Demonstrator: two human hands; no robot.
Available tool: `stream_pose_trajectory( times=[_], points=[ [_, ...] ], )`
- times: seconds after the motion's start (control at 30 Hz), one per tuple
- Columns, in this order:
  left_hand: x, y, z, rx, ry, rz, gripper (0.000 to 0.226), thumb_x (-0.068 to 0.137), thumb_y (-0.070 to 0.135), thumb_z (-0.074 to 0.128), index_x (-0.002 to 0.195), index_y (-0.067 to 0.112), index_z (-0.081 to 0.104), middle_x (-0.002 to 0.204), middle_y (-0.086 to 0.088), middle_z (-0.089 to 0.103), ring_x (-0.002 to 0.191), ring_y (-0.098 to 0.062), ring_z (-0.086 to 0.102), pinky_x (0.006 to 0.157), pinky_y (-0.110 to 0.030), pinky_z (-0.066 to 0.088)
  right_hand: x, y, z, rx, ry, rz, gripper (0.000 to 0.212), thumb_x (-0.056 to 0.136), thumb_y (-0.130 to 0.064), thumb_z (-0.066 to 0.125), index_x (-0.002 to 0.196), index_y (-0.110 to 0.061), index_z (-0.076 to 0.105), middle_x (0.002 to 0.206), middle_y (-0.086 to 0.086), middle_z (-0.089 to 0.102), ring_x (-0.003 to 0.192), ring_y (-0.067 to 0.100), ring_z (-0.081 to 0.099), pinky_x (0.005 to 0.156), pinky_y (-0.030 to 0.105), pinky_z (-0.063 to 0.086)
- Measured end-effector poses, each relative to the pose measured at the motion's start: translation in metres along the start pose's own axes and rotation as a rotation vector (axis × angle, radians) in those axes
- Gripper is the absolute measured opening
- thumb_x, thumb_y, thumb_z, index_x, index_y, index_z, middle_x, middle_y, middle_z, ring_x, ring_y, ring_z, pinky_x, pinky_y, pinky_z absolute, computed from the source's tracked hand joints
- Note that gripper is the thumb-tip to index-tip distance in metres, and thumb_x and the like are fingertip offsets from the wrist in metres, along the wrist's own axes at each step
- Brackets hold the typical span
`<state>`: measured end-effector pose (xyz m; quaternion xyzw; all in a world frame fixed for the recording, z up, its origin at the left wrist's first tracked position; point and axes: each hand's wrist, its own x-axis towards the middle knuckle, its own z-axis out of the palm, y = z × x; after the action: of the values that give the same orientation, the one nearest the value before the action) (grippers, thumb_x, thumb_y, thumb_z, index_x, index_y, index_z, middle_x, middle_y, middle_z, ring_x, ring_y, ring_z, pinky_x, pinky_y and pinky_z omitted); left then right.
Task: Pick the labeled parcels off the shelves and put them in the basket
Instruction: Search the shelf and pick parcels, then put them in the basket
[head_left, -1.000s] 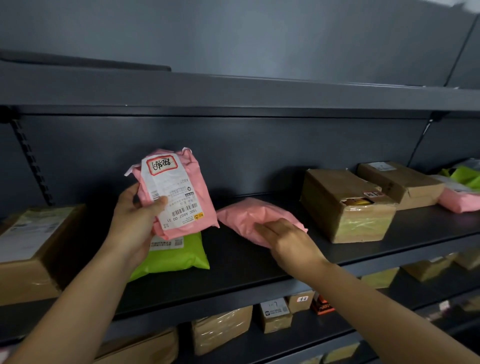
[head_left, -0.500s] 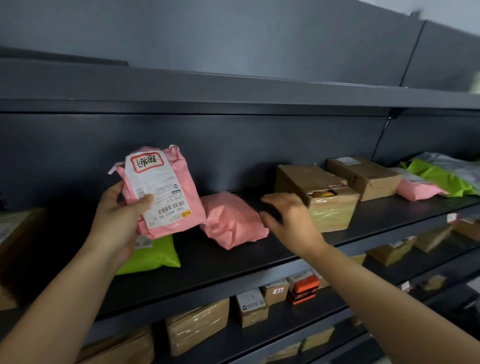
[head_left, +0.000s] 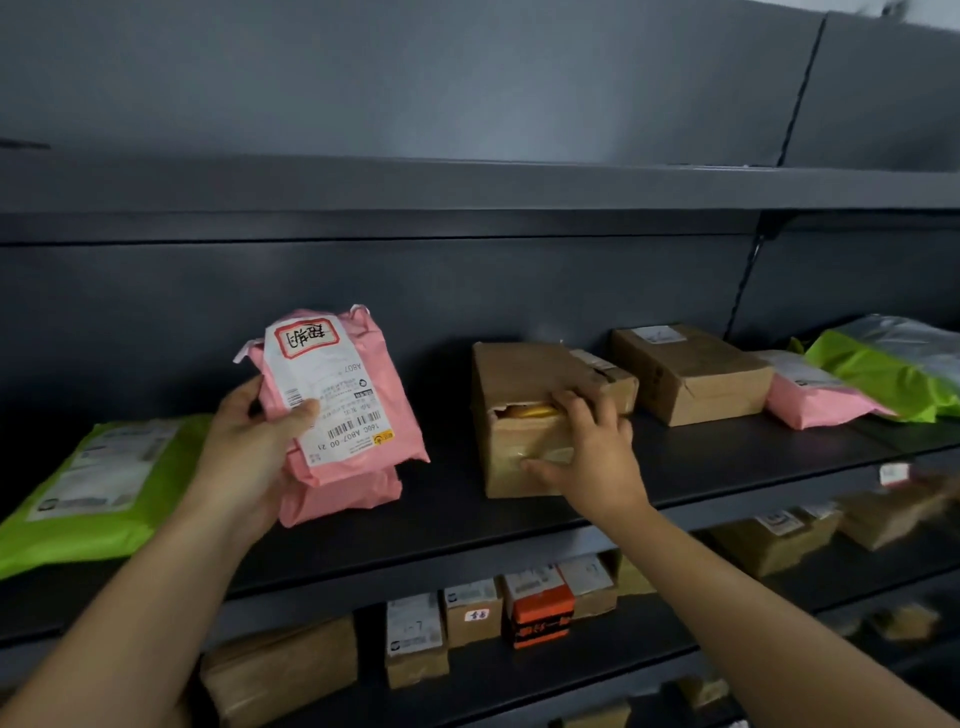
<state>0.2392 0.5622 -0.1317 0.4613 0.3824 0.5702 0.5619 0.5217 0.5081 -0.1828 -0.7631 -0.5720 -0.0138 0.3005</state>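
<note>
— Entry one: pink parcel (head_left: 337, 395), labelled, held clear of the shelf (head_left: 467, 525). Our left hand (head_left: 244, 457) grips it, thumb on the label.
— Entry two: cardboard box (head_left: 524, 374), on the shelf. Our right hand (head_left: 597, 457) holds it, fingers (head_left: 576, 410) curled over its torn front edge.
— Risk?
— We judge the flap may tear further, spilling contents. Basket not in view.

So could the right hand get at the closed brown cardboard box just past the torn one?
Probably yes. The right hand grips the torn brown cardboard box next to it; the closed brown cardboard box has bare dark shelf in front, nothing on top.
</note>
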Motion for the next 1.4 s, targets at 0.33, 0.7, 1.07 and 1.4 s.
stream_pose_trajectory(
  times=[0.33, 0.7, 1.07, 1.4],
  points=[
    [-0.029, -0.011, 0.05, 0.035, 0.053, 0.005, 0.028, 0.09, -0.001, 0.052, 0.113, 0.014, 0.058, 0.105, -0.009, 0.07, 0.086, -0.028, 0.07, 0.057, -0.052, 0.055, -0.004, 0.034, -0.014, 0.266, 0.059, -0.148, 0.076, 0.073, -0.022, 0.08, 0.135, -0.024, 0.035, 0.136, -0.004, 0.045, 0.128, 0.018, 0.038, 0.102, 0.03, 0.038],
    [-0.018, -0.012, 0.072, -0.028, -0.074, -0.161, 0.03, 0.09, 0.006, 0.052, 0.119, 0.011, 0.057, 0.108, -0.013, 0.069, 0.09, -0.028, 0.069, 0.073, -0.041, 0.056, -0.005, 0.054, -0.049, 0.774, -0.158, -0.053, 0.091, 0.07, -0.034, 0.08, 0.141, -0.038, 0.023, 0.136, -0.014, 0.041, 0.123, 0.007, 0.043, 0.103, 0.031, 0.04],
    [0.006, -0.01, 0.085, -0.132, -0.114, -0.262, 0.02, 0.092, 0.006, 0.048, 0.106, 0.009, 0.061, 0.09, -0.008, 0.074, 0.075, -0.019, 0.072, 0.056, -0.029, 0.058, 0.023, 0.04, -0.048, 1.114, -0.532, 0.45, 0.038, 0.081, -0.033, 0.069, 0.116, -0.024, 0.057, 0.112, 0.004, 0.066, 0.106, 0.023, 0.061, 0.089, 0.041, 0.049],
    [0.006, -0.034, 0.086, -0.045, -0.14, -0.368, 0.023, 0.093, 0.024, 0.048, 0.111, 0.016, 0.059, 0.094, -0.005, 0.067, 0.086, -0.021, 0.06, 0.086, -0.055, 0.043, 0.01, 0.024, -0.027, 1.318, -0.504, 0.431, 0.028, 0.09, -0.023, 0.055, 0.117, -0.025, 0.059, 0.109, 0.007, 0.07, 0.1, 0.02, 0.065, 0.082, 0.037, 0.052]
  ],
)
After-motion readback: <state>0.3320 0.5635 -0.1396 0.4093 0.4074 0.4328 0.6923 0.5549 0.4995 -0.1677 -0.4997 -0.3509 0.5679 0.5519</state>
